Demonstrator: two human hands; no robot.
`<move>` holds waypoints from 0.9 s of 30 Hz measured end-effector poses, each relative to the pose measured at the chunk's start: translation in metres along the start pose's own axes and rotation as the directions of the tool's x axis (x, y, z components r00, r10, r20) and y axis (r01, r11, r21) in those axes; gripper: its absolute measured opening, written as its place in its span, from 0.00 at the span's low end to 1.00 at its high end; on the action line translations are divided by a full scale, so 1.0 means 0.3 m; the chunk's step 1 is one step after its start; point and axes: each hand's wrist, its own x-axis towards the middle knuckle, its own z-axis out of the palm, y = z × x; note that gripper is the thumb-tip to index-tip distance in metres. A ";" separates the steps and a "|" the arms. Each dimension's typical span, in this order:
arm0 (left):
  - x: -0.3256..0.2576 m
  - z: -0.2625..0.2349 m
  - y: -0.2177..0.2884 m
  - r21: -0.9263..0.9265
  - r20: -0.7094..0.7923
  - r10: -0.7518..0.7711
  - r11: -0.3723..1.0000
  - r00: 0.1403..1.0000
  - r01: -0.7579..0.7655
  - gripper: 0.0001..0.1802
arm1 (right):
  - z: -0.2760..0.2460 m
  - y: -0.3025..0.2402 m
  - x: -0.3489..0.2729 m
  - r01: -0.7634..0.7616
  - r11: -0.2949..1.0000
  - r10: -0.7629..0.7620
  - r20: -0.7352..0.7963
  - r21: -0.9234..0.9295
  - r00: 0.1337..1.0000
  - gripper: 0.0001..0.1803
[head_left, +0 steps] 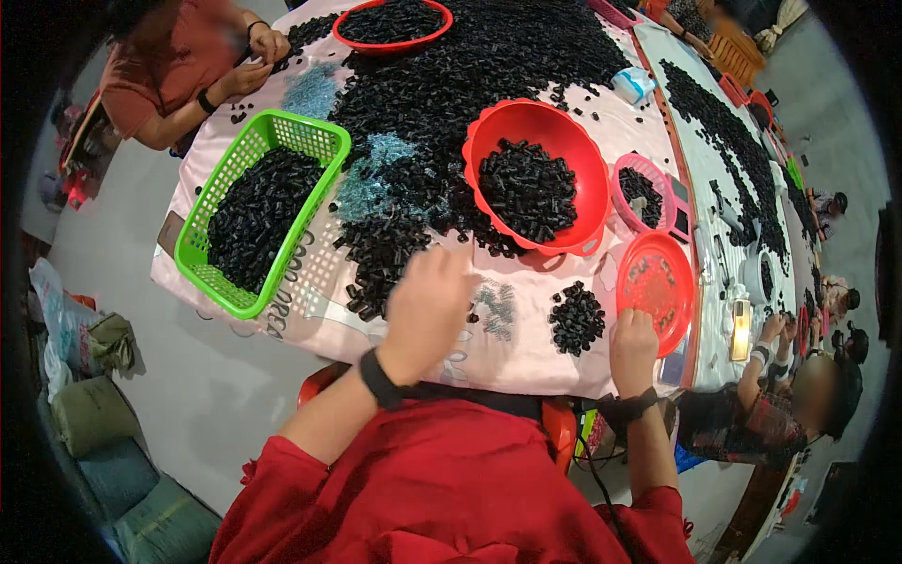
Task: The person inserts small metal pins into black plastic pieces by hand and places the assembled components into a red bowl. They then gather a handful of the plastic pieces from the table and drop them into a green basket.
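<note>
My left hand [430, 308], smeared by motion, is over the near edge of a heap of small black plastic pieces [381, 258]. Its fingers cannot be made out clearly. My right hand [634, 346] is closed, fingers curled in, at the near left rim of a shallow red plate [680, 324]; whatever they hold is hidden. Small pieces are scattered in that plate. Between my hands lie a patch of small silvery pieces [494, 308] and a small pile of short black parts [577, 320]. Beyond them stands a scalloped red bowl [590, 169] part full of black pieces.
A green basket [336, 141] of black pieces stands at the left, a pink basket [669, 202] at the right. A red tray [349, 42] sits at the back. Another person [160, 70] works at the far left. A phone [741, 329] lies on the neighbouring table.
</note>
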 end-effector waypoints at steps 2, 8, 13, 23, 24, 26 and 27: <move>-0.008 0.087 0.080 -0.286 0.030 0.118 0.952 0.993 -0.104 0.17 | -0.009 -0.026 0.005 -0.029 0.993 0.027 0.019 0.116 0.999 0.06; 0.028 0.387 0.264 -0.598 0.088 0.003 0.800 0.996 0.051 0.15 | -0.042 -0.161 -0.042 0.041 0.906 0.006 -0.110 0.422 0.994 0.27; 0.047 0.539 0.314 -0.639 0.090 0.022 0.768 0.996 0.041 0.21 | 0.006 -0.206 -0.016 -0.008 0.853 0.044 -0.056 0.523 0.997 0.34; 0.001 0.608 0.392 -0.682 0.042 -0.171 0.715 0.984 0.154 0.21 | 0.104 -0.204 0.022 -0.214 0.682 0.270 0.031 0.699 0.962 0.25; 0.005 0.595 0.401 -0.667 0.029 -0.196 0.726 0.980 0.165 0.21 | 0.107 -0.206 0.034 -0.190 0.675 0.242 0.029 0.713 0.970 0.25; 0.008 0.579 0.412 -0.773 0.110 -0.287 0.577 0.952 0.263 0.20 | 0.118 -0.208 0.059 -0.282 0.640 0.275 0.129 0.715 0.953 0.21; 0.008 0.585 0.417 -0.776 0.071 -0.306 0.581 0.949 0.246 0.21 | 0.094 -0.224 0.070 -0.237 0.680 0.310 0.020 0.694 0.950 0.18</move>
